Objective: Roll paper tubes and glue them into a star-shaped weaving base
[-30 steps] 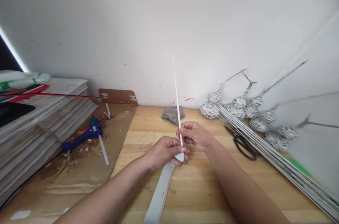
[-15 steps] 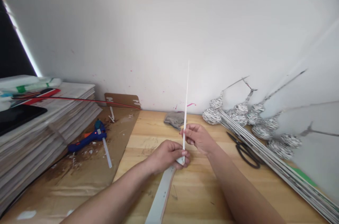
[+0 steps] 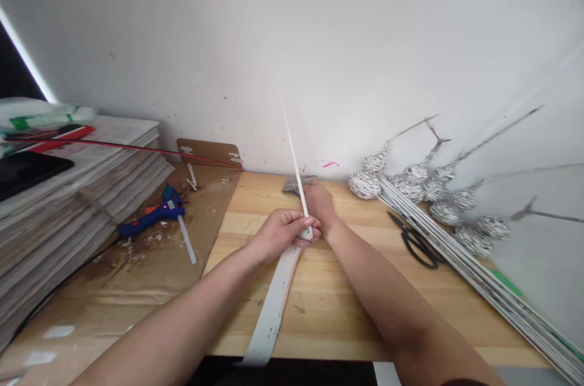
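Observation:
My left hand point(image 3: 283, 233) pinches the lower end of a thin white paper tube point(image 3: 292, 143) between thumb and fingers. The tube tapers to a fine point and slants up to the left. From its base a long pale paper strip point(image 3: 269, 307) with small dark print runs down toward the table's front edge. My right hand point(image 3: 319, 203) reaches behind the tube to a crumpled grey cloth point(image 3: 292, 185) near the wall. Its fingers touch the cloth but are partly hidden, so I cannot tell whether they grip it.
Black scissors point(image 3: 417, 246) and a bundle of rolled paper sticks point(image 3: 447, 258) lie on the right. Several woven paper gourd shapes point(image 3: 365, 184) stand behind them. A blue glue gun point(image 3: 155, 219) rests on cardboard at left, beside a tall paper stack point(image 3: 104, 191).
My right hand has left the tube and moved forward onto the grey cloth. The tube now leans left in my left hand. The view has tipped down, showing the table's front edge.

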`<state>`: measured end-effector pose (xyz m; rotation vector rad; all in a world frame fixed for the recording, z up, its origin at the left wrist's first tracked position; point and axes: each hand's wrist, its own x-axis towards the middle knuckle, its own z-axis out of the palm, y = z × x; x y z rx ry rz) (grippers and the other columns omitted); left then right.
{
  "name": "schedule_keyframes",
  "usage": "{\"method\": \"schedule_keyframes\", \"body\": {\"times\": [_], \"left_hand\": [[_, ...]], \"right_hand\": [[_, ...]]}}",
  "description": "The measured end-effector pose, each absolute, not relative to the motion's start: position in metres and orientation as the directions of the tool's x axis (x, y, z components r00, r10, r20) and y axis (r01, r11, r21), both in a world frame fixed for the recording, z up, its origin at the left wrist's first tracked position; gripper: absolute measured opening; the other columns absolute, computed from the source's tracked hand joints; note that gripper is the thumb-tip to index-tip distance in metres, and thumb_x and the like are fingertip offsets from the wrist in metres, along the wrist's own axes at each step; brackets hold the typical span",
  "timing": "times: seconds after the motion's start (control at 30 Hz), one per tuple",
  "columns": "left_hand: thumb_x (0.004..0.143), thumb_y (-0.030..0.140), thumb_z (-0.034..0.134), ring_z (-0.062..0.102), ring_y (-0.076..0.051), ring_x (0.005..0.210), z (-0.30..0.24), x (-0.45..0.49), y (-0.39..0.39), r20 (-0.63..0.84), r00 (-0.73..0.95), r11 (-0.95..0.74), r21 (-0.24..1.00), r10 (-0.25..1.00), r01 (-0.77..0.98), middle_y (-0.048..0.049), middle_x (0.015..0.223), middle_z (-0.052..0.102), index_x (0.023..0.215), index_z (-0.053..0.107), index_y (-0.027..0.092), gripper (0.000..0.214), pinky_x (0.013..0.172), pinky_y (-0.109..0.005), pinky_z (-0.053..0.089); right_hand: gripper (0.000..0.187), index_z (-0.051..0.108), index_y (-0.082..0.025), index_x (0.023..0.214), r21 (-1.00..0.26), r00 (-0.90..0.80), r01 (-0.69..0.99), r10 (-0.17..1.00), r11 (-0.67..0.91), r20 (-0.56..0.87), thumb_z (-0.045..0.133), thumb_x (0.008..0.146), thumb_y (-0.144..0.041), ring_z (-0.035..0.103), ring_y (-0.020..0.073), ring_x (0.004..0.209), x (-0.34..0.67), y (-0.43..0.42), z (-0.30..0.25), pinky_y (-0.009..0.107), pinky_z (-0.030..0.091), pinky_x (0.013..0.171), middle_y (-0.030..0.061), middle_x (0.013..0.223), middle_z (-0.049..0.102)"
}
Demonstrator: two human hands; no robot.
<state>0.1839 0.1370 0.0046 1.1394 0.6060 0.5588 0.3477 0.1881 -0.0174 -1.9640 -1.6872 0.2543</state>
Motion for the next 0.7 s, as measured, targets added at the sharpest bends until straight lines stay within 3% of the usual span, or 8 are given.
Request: {"method": "schedule_keyframes", "body": {"times": [0.1, 0.17, 0.3, 0.37, 0.43, 0.53, 0.7], "left_hand": [[0.071, 0.047, 0.074, 0.066, -0.016, 0.078, 0.003, 0.184, 0.139, -0.136, 0.690, 0.303, 0.945, 0.710, -0.126, -0.0091, 0.084, 0.071, 0.089, 0.071, 0.011, 0.040, 0.070, -0.027, 0.053], [0.072, 0.046, 0.073, 0.066, -0.015, 0.078, 0.001, 0.185, 0.139, -0.127, 0.688, 0.294, 0.947, 0.714, -0.130, -0.0084, 0.084, 0.071, 0.089, 0.070, 0.012, 0.038, 0.069, -0.026, 0.053], [0.076, 0.046, 0.070, 0.065, -0.015, 0.079, -0.002, 0.185, 0.138, -0.106, 0.717, 0.240, 0.967, 0.689, -0.087, -0.0080, 0.084, 0.070, 0.087, 0.071, 0.012, 0.035, 0.070, -0.027, 0.054], [0.077, 0.046, 0.068, 0.064, -0.015, 0.077, -0.004, 0.186, 0.137, -0.106, 0.715, 0.193, 0.980, 0.691, -0.041, -0.0076, 0.082, 0.069, 0.086, 0.071, 0.012, 0.035, 0.071, -0.028, 0.055], [0.078, 0.044, 0.067, 0.063, -0.015, 0.075, -0.005, 0.186, 0.135, -0.110, 0.703, 0.147, 0.989, 0.702, 0.008, -0.0069, 0.079, 0.069, 0.084, 0.071, 0.012, 0.033, 0.071, -0.029, 0.055], [0.080, 0.043, 0.064, 0.063, -0.015, 0.073, -0.005, 0.186, 0.133, -0.106, 0.707, 0.084, 0.994, 0.699, 0.066, -0.0061, 0.077, 0.069, 0.085, 0.071, 0.012, 0.032, 0.071, -0.029, 0.055], [0.082, 0.042, 0.061, 0.064, -0.015, 0.075, -0.009, 0.186, 0.133, -0.079, 0.739, -0.011, 0.993, 0.670, 0.115, -0.0065, 0.083, 0.071, 0.081, 0.072, 0.014, 0.030, 0.072, -0.028, 0.055]], "right_hand": [[0.034, 0.074, -0.019, 0.078, -0.521, 0.214, 0.850, 0.953, -0.073, 0.215, 0.058, 0.082, -0.049, 0.061, 0.0239, 0.082, 0.354, 0.188, -0.015, 0.032, 0.042, 0.071, 0.0099, 0.086, 0.069], [0.039, 0.075, -0.018, 0.083, -0.567, 0.214, 0.823, 0.946, -0.041, 0.243, 0.059, 0.080, -0.053, 0.060, 0.0221, 0.080, 0.360, 0.183, -0.007, 0.030, 0.042, 0.069, 0.0079, 0.083, 0.070], [0.050, 0.073, -0.015, 0.098, -0.735, 0.153, 0.674, 0.961, 0.071, 0.233, 0.040, 0.091, -0.052, 0.058, 0.0163, 0.072, 0.365, 0.165, 0.020, 0.026, 0.042, 0.062, 0.0064, 0.082, 0.069], [0.048, 0.072, -0.014, 0.104, -0.891, 0.012, 0.434, 0.989, 0.130, 0.151, 0.045, 0.090, -0.052, 0.054, 0.0137, 0.066, 0.365, 0.154, 0.037, 0.024, 0.039, 0.055, 0.0062, 0.081, 0.066], [0.046, 0.072, -0.015, 0.107, -0.957, -0.113, 0.254, 0.987, 0.143, 0.118, 0.054, 0.086, -0.052, 0.049, 0.0113, 0.063, 0.364, 0.143, 0.051, 0.022, 0.035, 0.052, 0.0050, 0.078, 0.064], [0.041, 0.073, -0.016, 0.105, -0.980, -0.200, 0.144, 0.974, 0.137, 0.107, 0.062, 0.084, -0.049, 0.044, 0.0092, 0.060, 0.366, 0.133, 0.063, 0.022, 0.032, 0.051, 0.0017, 0.069, 0.057], [0.031, 0.075, -0.014, 0.085, -0.992, -0.127, 0.058, 0.986, 0.116, 0.108, 0.073, 0.074, -0.043, 0.037, 0.0068, 0.051, 0.369, 0.135, 0.061, 0.022, 0.024, 0.046, -0.0027, 0.056, 0.049]]}}
